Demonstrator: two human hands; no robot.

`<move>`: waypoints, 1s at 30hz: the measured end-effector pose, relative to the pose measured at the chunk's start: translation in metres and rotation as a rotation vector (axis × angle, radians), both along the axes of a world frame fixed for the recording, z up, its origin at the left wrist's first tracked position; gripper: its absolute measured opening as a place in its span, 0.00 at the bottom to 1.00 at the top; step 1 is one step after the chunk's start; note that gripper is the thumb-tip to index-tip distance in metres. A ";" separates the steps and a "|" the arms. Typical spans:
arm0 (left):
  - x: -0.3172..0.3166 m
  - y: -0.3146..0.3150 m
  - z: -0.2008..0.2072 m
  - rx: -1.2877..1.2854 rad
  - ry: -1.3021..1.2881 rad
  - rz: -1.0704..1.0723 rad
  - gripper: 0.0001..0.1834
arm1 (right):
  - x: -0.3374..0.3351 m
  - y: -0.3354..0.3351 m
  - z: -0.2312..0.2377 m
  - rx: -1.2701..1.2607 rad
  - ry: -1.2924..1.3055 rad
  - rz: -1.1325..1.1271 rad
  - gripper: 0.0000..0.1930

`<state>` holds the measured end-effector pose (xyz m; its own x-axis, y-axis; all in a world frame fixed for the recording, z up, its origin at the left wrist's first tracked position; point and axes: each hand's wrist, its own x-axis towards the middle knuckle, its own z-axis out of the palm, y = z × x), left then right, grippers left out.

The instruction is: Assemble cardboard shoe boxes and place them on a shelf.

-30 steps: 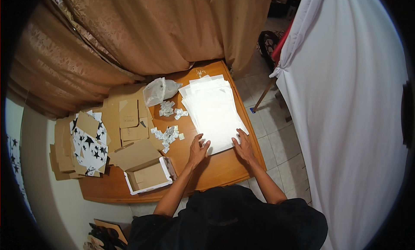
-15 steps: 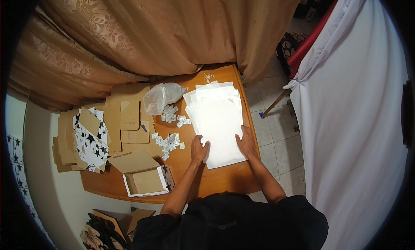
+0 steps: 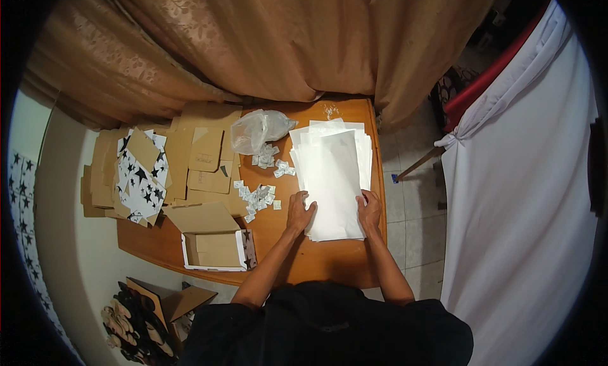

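A white paper sheet (image 3: 334,182) lies uppermost on a stack of white paper (image 3: 366,147) with uneven edges. Its sides bow upward between my hands. My left hand (image 3: 300,211) grips its left edge near the lower corner, thumb on top. On the opposite edge, my right hand (image 3: 370,210) has its thumb over the paper and its fingers curled at the side. How many sheets the fingers hold is hidden. Left of the stack lie small whitish square packets (image 3: 258,197) in loose heaps, and behind them a translucent plastic bag (image 3: 263,132).
An open cardboard box (image 3: 214,251) with a star-patterned side stands at the wooden table's (image 3: 332,258) front left. Flattened cardboard (image 3: 197,152) and star-printed pieces (image 3: 139,183) pile up behind it. A brown curtain (image 3: 272,43) hangs along the back, a white cloth (image 3: 513,208) at the right.
The top sheet, flat before, now bows up, with its sides drawn in between my hands. My hands have come closer together. The whole view has shifted slightly.
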<state>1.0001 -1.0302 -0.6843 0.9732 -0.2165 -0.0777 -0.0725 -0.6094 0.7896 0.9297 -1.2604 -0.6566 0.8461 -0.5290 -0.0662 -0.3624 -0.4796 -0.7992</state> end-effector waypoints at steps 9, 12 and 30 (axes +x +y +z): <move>0.021 0.020 0.055 -0.123 -0.070 -0.010 0.26 | -0.007 0.006 0.024 -0.399 -0.318 0.012 0.12; 0.016 0.037 0.080 -0.118 -0.088 -0.024 0.26 | -0.014 0.015 0.057 -0.578 -0.358 0.075 0.13; 0.015 0.160 0.259 0.020 -0.433 -0.337 0.66 | -0.096 0.101 0.241 -0.310 -0.506 1.007 0.12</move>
<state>1.0150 -0.8706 -0.4252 0.7941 -0.5241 0.3076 -0.5822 -0.5109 0.6325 0.8333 -1.1595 -0.4158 0.7850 0.4619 0.4129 0.6193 -0.5681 -0.5419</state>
